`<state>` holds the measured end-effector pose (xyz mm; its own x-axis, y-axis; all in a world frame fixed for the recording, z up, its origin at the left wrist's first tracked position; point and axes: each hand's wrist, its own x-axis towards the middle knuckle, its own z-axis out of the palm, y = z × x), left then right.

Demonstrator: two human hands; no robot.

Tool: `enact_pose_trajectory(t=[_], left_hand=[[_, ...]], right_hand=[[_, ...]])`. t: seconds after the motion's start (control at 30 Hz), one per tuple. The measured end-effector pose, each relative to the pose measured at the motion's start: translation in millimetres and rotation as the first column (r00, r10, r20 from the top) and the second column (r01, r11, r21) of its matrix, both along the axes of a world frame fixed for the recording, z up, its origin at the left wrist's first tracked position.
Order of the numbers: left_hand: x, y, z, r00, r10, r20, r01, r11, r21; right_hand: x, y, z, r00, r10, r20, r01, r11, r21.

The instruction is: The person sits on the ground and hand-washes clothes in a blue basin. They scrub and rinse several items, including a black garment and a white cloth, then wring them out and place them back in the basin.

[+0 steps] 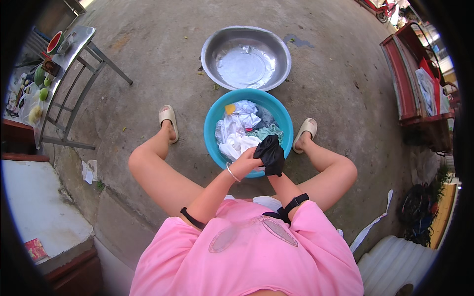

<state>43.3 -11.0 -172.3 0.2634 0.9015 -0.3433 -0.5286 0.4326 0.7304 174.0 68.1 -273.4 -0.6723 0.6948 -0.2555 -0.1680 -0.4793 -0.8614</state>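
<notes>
My left hand [246,162], with a silver-coloured bangle at its wrist, grips the edge of a black cloth [273,155]. That cloth covers my right hand; just the wrist [274,180] shows below it, and the fingers are hidden. Both hands are over the near rim of a turquoise basin [209,142]. Inside the basin, wet white clothing [234,129] fills the left side. A pale green garment [269,132] lies at the right, beside sudsy water [266,116]. On the white clothing rests a small yellow piece [230,108], its kind unclear.
A wide metal basin [246,66] stands just beyond the turquoise one. At left is a metal table [79,39] holding a cut watermelon [55,42] and green fruit [43,94]. A red cart [401,77] stands at right. My sandalled feet flank the turquoise basin on concrete ground [148,66].
</notes>
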Motion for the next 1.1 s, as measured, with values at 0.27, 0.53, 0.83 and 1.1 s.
enact_pose_trajectory(t=[0.27,0.53,0.83,1.1], left_hand=[[0.0,0.9,-16.2,0.976,0.052,-0.211,-0.045,0.998,0.038],[-5.6,2.9,-51.9,0.946,0.137,-0.295,-0.153,0.988,-0.033],[8.0,2.1,20.8,0.988,0.077,0.134,-0.061,0.991,-0.122],[-18.7,12.9,4.4,0.996,-0.024,-0.081,0.005,0.976,-0.220]], right_hand=[[-19.2,2.9,-17.0,0.998,0.044,0.045,-0.047,0.996,0.070],[-23.3,21.1,35.0,0.754,0.074,0.653,-0.451,0.781,0.433],[-3.6,13.2,-9.9,0.947,0.160,0.279,-0.246,0.917,0.313],[-6.6,-1.7,-70.4,0.892,0.295,0.343,-0.373,0.908,0.190]])
